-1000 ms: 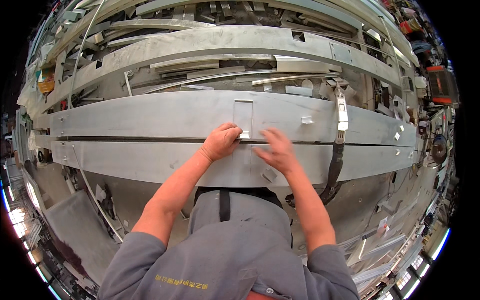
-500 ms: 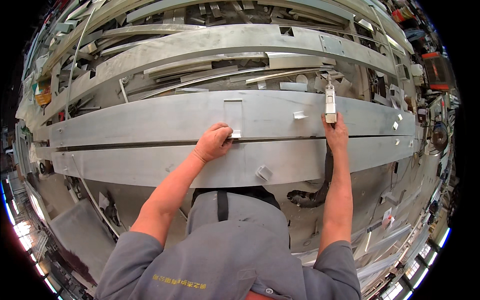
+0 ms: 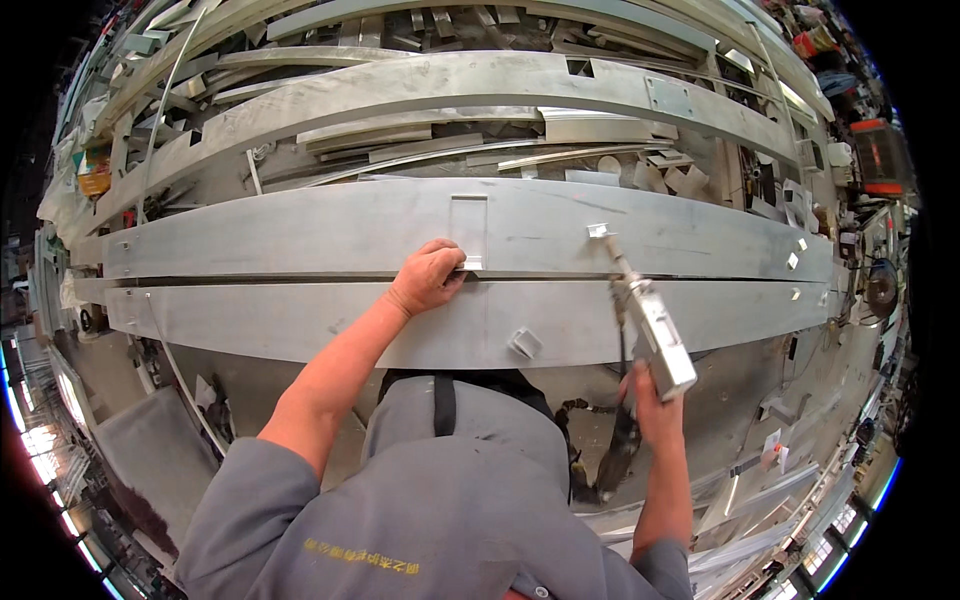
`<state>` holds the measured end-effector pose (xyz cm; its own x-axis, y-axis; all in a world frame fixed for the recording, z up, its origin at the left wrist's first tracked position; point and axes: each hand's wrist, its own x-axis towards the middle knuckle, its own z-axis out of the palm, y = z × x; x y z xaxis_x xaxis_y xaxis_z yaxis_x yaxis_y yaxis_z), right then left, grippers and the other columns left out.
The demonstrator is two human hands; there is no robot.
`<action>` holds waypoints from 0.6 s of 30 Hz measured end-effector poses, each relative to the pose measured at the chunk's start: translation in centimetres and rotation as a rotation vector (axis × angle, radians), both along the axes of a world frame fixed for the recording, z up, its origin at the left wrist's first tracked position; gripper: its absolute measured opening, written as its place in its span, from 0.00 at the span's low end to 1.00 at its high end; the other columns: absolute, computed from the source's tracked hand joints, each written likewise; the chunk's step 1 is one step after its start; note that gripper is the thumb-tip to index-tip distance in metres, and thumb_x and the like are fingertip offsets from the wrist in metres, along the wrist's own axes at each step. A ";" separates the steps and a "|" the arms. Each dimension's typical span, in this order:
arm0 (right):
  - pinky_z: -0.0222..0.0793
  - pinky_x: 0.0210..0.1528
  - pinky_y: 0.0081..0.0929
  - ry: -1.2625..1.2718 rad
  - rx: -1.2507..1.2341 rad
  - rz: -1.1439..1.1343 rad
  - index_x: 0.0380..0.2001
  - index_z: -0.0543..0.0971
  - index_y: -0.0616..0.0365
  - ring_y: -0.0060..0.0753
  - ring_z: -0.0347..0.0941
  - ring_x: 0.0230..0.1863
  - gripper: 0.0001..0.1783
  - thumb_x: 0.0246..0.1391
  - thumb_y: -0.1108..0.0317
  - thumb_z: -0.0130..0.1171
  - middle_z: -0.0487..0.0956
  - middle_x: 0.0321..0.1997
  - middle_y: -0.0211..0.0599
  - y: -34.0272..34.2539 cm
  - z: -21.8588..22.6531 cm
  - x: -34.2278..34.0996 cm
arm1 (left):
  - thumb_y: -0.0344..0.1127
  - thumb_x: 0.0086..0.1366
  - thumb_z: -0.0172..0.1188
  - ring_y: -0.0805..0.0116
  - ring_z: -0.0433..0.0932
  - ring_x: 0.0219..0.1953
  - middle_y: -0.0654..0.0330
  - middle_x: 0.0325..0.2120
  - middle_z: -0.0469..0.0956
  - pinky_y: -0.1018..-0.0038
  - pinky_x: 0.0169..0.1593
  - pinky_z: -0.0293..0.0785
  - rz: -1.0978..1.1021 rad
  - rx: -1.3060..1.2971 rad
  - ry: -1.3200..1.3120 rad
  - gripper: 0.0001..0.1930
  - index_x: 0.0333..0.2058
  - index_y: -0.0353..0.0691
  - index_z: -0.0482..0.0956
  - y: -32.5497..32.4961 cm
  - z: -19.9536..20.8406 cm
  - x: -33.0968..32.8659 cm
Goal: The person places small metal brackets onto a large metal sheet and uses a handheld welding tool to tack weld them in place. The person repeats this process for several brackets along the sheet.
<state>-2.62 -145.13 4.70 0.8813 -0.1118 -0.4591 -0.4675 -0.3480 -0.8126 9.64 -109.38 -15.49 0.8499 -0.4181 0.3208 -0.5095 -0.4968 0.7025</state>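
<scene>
Two long grey metal beams lie side by side across my front, the far beam (image 3: 350,225) and the near beam (image 3: 250,320), with a dark narrow gap between them. My left hand (image 3: 430,275) is closed, its fingertips pinching a small metal angle bracket (image 3: 473,264) against the far beam by the gap, at the end of a marked rectangle. My right hand (image 3: 657,405) grips a silver welding gun (image 3: 655,330) with a thick dark cable. Its nozzle points away and leftward, close to a loose small bracket (image 3: 597,230); whether they touch I cannot tell.
Another small bracket (image 3: 525,343) rests on the near beam, and little metal pieces (image 3: 793,261) lie toward the right end. Beyond, a long beam with cut-outs (image 3: 400,92) spans the view above scattered metal offcuts. The gun's cable (image 3: 618,450) hangs down at my right.
My right hand has come nearer to me, and the welding gun has tilted so its nozzle now points left, by the loose bracket. My left hand stays in place on its bracket.
</scene>
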 end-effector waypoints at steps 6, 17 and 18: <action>0.73 0.28 0.26 0.115 0.491 -0.233 0.50 0.76 0.66 0.24 0.74 0.25 0.20 0.63 0.61 0.66 0.78 0.25 0.31 7.0 2.3 -1.1 | 0.22 0.48 0.68 0.54 0.79 0.39 0.57 0.31 0.77 0.64 0.41 0.79 -0.002 0.004 0.016 0.19 0.37 0.41 0.71 0.1 -0.1 0.0; 0.73 0.27 0.25 0.279 0.524 -0.195 0.50 0.77 0.65 0.22 0.74 0.24 0.24 0.62 0.56 0.67 0.78 0.25 0.32 8.2 -1.4 -0.4 | 0.21 0.48 0.69 0.56 0.80 0.37 0.56 0.35 0.78 0.67 0.40 0.80 -0.004 0.013 -0.020 0.21 0.39 0.41 0.71 0.0 -0.2 -0.2; 0.73 0.27 0.25 0.279 0.527 -0.186 0.49 0.77 0.65 0.22 0.75 0.24 0.24 0.62 0.55 0.67 0.78 0.25 0.32 8.2 -1.5 -0.3 | 0.21 0.48 0.69 0.56 0.80 0.37 0.56 0.35 0.78 0.67 0.40 0.80 -0.002 0.008 -0.020 0.21 0.39 0.41 0.71 0.0 -0.2 -0.3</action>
<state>-2.89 -136.90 3.19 0.7079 0.0526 -0.7044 -0.7010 0.1745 -0.6915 9.36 -109.35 -15.67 0.8427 -0.4221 0.3341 -0.5242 -0.5018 0.6881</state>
